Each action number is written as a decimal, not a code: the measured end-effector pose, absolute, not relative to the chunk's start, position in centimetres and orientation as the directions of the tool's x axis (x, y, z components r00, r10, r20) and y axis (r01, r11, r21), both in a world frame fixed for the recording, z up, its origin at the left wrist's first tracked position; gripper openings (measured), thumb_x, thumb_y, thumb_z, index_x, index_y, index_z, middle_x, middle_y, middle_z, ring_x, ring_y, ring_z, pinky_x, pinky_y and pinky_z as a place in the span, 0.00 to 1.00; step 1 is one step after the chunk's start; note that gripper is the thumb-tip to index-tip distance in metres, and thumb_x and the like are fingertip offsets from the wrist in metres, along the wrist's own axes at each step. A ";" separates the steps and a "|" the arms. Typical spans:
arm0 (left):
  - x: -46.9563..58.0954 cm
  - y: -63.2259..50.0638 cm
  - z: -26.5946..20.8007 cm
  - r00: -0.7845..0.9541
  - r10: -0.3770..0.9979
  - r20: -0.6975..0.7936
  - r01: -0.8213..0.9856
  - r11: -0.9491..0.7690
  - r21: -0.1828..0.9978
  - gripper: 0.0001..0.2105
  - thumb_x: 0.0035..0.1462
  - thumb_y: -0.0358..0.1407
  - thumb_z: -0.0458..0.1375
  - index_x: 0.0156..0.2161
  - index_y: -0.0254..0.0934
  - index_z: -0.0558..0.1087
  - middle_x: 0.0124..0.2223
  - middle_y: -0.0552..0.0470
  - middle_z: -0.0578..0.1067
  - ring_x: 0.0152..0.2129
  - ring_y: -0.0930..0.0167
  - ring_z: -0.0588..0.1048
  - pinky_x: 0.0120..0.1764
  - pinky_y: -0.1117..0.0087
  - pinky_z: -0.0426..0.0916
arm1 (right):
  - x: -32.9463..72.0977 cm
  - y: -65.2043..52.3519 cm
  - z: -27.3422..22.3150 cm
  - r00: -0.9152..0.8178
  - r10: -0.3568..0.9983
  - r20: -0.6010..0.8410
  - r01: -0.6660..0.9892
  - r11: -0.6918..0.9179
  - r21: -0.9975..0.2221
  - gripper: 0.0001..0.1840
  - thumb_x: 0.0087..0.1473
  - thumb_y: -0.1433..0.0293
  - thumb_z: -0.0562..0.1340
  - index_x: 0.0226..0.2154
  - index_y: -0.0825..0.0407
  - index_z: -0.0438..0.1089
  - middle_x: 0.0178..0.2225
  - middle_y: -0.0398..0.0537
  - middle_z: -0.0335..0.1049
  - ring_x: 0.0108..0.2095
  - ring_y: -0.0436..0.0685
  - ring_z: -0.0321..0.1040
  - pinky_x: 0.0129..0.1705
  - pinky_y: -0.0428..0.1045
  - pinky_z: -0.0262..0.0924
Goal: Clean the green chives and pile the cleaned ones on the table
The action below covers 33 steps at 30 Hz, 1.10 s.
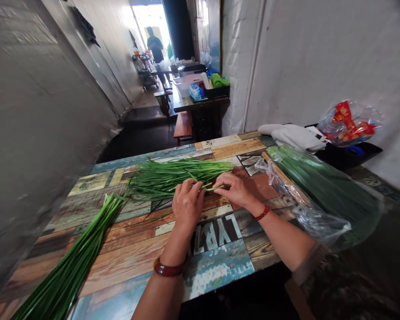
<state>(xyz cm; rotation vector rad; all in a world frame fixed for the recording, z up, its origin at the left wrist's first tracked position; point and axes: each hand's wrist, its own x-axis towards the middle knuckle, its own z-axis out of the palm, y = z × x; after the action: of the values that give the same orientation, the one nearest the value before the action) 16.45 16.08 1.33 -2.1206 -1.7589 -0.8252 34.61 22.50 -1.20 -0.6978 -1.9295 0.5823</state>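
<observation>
Just beyond the 2 hands, a loose pile of garlic chives [173,174] lies on the table [130,253]; the left hand [188,202] and the right hand [231,189] are nearly closed, their fingertips pinching some pale chive stems [209,187]. I judge this step to be cleaning, and the next move calls for a gentle pull. The fingers hide how many stems there are, and the nearer chive bundle [83,249] runs out of view.
</observation>
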 end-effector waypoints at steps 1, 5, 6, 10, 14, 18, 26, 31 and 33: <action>16.4 16.1 1.4 0.128 0.824 0.552 0.958 -0.247 0.146 0.11 0.61 0.39 0.53 0.45 0.40 0.75 0.45 0.47 0.75 0.38 0.65 0.69 0.43 0.65 0.64 | 34.7 22.7 -1.2 -0.361 0.694 0.622 0.210 0.711 -0.671 0.04 0.52 0.71 0.65 0.26 0.50 0.74 0.28 0.44 0.72 0.33 0.53 0.68 0.39 0.50 0.63; 16.3 16.1 1.4 0.182 0.851 0.493 0.951 -0.280 0.133 0.11 0.61 0.38 0.54 0.45 0.40 0.75 0.49 0.47 0.75 0.40 0.65 0.69 0.45 0.64 0.63 | 35.2 23.3 -1.5 -0.333 0.719 0.610 0.207 0.687 -0.697 0.03 0.51 0.72 0.66 0.27 0.51 0.74 0.29 0.45 0.73 0.34 0.53 0.70 0.39 0.50 0.64; 16.3 16.2 1.4 0.181 0.848 0.498 0.952 -0.279 0.129 0.12 0.61 0.38 0.54 0.47 0.39 0.74 0.52 0.47 0.74 0.42 0.64 0.69 0.46 0.63 0.63 | 35.3 23.4 -1.5 -0.338 0.715 0.612 0.204 0.690 -0.694 0.02 0.51 0.72 0.66 0.27 0.51 0.74 0.30 0.45 0.73 0.34 0.53 0.70 0.39 0.50 0.64; 16.2 16.3 1.3 0.220 0.846 0.485 0.945 -0.309 0.110 0.15 0.60 0.37 0.55 0.51 0.41 0.71 0.56 0.48 0.71 0.44 0.64 0.68 0.46 0.63 0.62 | 35.3 23.0 -1.2 -0.385 0.688 0.615 0.175 0.709 -0.683 0.03 0.52 0.71 0.66 0.27 0.50 0.75 0.30 0.45 0.73 0.34 0.53 0.69 0.39 0.50 0.65; 16.1 16.2 1.5 0.238 0.864 0.445 0.949 -0.303 0.081 0.09 0.61 0.37 0.54 0.44 0.41 0.74 0.44 0.49 0.76 0.39 0.65 0.68 0.43 0.64 0.61 | 35.4 23.0 -1.1 -0.386 0.683 0.620 0.195 0.717 -0.669 0.02 0.52 0.72 0.66 0.28 0.50 0.75 0.29 0.45 0.74 0.34 0.53 0.70 0.40 0.50 0.64; 16.5 15.3 2.2 0.178 0.812 0.555 0.979 -0.205 -0.014 0.08 0.62 0.36 0.52 0.37 0.40 0.74 0.37 0.49 0.75 0.37 0.65 0.66 0.40 0.64 0.58 | 35.6 23.2 -1.2 -0.384 0.699 0.603 0.195 0.700 -0.687 0.04 0.53 0.73 0.65 0.33 0.50 0.76 0.33 0.46 0.76 0.35 0.53 0.71 0.40 0.50 0.65; 16.7 15.4 2.0 0.192 0.850 0.490 0.980 -0.197 -0.043 0.08 0.61 0.36 0.52 0.34 0.40 0.73 0.33 0.48 0.72 0.35 0.64 0.66 0.38 0.64 0.57 | 35.2 23.0 -1.2 -0.440 0.727 0.527 0.174 0.645 -0.744 0.05 0.54 0.71 0.64 0.32 0.52 0.77 0.33 0.46 0.77 0.35 0.52 0.73 0.39 0.48 0.66; 16.6 16.0 1.4 0.217 0.860 0.462 0.965 -0.259 0.028 0.13 0.62 0.43 0.51 0.36 0.39 0.74 0.32 0.48 0.72 0.33 0.65 0.65 0.38 0.65 0.57 | 35.3 23.2 -1.4 -0.420 0.763 0.491 0.187 0.603 -0.776 0.05 0.54 0.71 0.63 0.33 0.52 0.77 0.34 0.47 0.77 0.35 0.52 0.73 0.40 0.48 0.66; 16.6 16.1 1.2 0.236 0.859 0.454 0.959 -0.280 0.031 0.14 0.63 0.42 0.50 0.34 0.39 0.74 0.31 0.49 0.72 0.31 0.66 0.65 0.37 0.65 0.57 | 35.4 23.2 -1.3 -0.423 0.768 0.481 0.185 0.592 -0.784 0.06 0.53 0.70 0.64 0.34 0.52 0.77 0.35 0.47 0.77 0.36 0.53 0.73 0.41 0.48 0.65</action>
<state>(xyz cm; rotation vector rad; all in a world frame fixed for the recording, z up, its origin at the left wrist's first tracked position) 16.60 16.11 1.25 -2.2561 -1.7041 -0.5701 35.36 23.20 -1.29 -0.7629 -1.9262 0.8213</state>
